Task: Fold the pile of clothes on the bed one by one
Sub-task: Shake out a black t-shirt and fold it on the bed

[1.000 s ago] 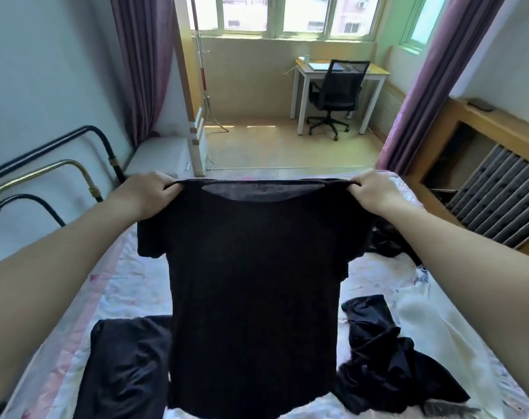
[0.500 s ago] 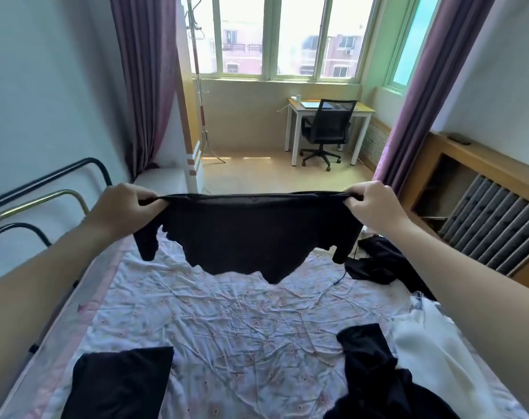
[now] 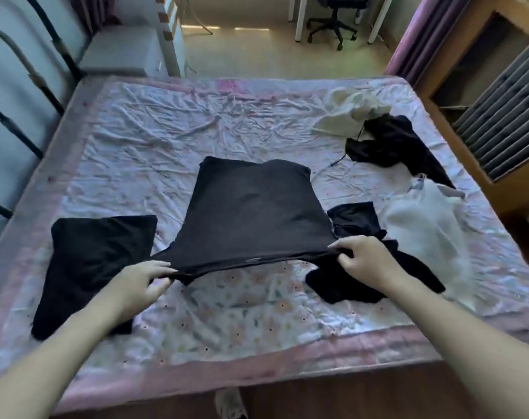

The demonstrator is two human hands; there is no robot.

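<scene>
A: A second ago the black T-shirt [image 3: 254, 213] hung in the air by its shoulders; now it has been flung out flat across the middle of the bed [image 3: 227, 316], hem toward twelve o'clock.

B: And the near edge?

A: Off the sheet, pulled taut between both hands. The left hand [image 3: 139, 282] has its grip pinching the shoulder seam at about seven o'clock of the shirt, fingers curled over the cloth. The right hand [image 3: 366, 261] pinches the other shoulder at about four o'clock, thumb and fingers closed on the fabric.

B: Why hold it stretched like that?

A: I'd judge it keeps the body smooth as it settles, so the folds start from a flat panel rather than wrinkles.

B: What else is on the bed?

A: A folded black garment [image 3: 91, 267] lies at nine o'clock of the shirt, likely the finished stack. At three o'clock a crumpled black piece [image 3: 357, 225] sits partly under the right hand, with a white garment [image 3: 423, 234] just beside it. Farther off, toward one o'clock, a cream item [image 3: 345, 116] touches another black heap [image 3: 393, 143].

B: So the sorting reads left done, right waiting?

A: That seems the logic, with the centre kept as working space.
</scene>
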